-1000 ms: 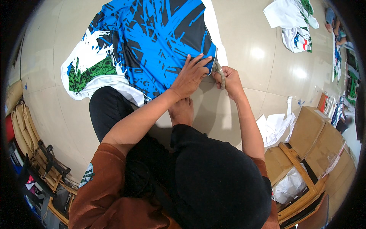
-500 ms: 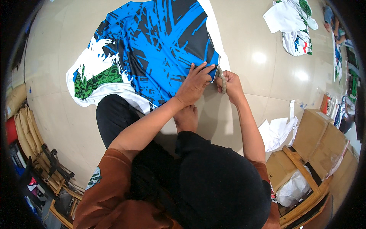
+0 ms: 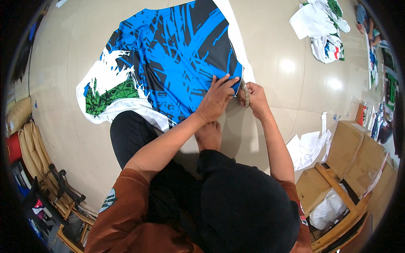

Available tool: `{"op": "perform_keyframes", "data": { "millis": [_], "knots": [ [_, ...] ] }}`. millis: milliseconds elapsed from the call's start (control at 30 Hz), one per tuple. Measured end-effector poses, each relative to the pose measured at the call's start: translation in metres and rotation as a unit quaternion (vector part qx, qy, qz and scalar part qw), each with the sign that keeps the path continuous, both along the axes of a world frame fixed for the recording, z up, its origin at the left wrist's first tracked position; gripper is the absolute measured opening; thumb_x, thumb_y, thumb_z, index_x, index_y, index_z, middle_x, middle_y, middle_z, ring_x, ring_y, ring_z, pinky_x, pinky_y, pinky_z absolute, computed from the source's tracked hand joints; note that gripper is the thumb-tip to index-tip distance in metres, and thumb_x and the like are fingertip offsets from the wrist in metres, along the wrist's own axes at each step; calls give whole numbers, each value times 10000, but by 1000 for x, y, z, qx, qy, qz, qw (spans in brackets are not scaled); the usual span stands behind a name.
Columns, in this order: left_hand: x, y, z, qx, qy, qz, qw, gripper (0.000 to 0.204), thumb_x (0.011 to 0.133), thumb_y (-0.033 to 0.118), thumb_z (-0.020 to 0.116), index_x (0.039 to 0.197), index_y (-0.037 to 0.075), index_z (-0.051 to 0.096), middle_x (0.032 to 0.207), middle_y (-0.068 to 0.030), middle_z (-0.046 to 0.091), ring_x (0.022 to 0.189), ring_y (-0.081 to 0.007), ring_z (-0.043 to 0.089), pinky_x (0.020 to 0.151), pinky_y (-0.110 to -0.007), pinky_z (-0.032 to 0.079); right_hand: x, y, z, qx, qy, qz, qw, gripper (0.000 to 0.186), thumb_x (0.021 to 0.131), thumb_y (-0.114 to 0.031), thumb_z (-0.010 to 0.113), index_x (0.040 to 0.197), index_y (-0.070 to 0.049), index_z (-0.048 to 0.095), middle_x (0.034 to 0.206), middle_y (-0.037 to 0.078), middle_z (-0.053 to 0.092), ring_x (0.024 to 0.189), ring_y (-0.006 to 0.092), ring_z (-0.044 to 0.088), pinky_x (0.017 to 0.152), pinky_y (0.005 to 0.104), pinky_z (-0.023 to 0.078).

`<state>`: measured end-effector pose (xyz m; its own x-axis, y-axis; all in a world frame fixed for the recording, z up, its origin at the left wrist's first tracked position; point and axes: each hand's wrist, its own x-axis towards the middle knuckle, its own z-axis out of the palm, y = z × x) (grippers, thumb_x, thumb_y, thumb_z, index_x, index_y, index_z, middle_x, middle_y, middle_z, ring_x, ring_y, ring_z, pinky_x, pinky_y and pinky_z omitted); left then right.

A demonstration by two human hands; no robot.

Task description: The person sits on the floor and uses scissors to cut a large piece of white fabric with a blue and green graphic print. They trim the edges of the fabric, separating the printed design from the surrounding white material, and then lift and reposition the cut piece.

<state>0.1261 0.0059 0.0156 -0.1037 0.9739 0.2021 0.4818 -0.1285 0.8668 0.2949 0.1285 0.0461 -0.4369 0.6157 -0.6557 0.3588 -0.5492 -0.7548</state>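
Note:
A large printed fabric piece (image 3: 177,55) in blue and black, with a white and green patterned left part and a white strip along the right, lies on the floor. My left hand (image 3: 215,101) rests on its lower right, fingers spread over the cloth, above my bare foot (image 3: 209,139). My right hand (image 3: 255,97) grips cloth-wrapped scissor handles (image 3: 246,95) at the fabric's right edge; the blades are largely hidden by the cloth.
Other printed pieces (image 3: 316,23) lie at upper right, white scraps (image 3: 306,149) at right. Cardboard boxes (image 3: 341,152) and a wooden frame (image 3: 337,185) stand lower right, brown rolls (image 3: 36,147) and clutter at left. Another person (image 3: 362,23) is at the far upper right edge.
The fabric, both hands and the surroundings sit slightly lower in the picture, as the view has shifted. My hands stay at the fabric's right edge, with little movement relative to it.

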Motion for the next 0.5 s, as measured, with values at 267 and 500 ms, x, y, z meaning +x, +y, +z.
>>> {"op": "perform_keyframes", "data": {
  "millis": [267,500],
  "knots": [
    [-1,0,2,2,-1,-4,1000,141,1080,96,562,1191,119,477,1644,-131,497,1547,-436,393,1287,-672,204,-8,2,7,1,-8,-4,1000,218,909,-132,829,919,-16,644,712,22,635,583,110,584,523,275,448],
    [-1,-1,-2,20,-37,9,999,126,1100,148,558,1214,135,506,1630,-99,515,1534,-419,416,1269,-697,227,-11,-4,-2,-2,0,-13,1000,155,935,-78,775,969,7,651,793,43,670,601,115,600,524,284,470]
  ]
}}
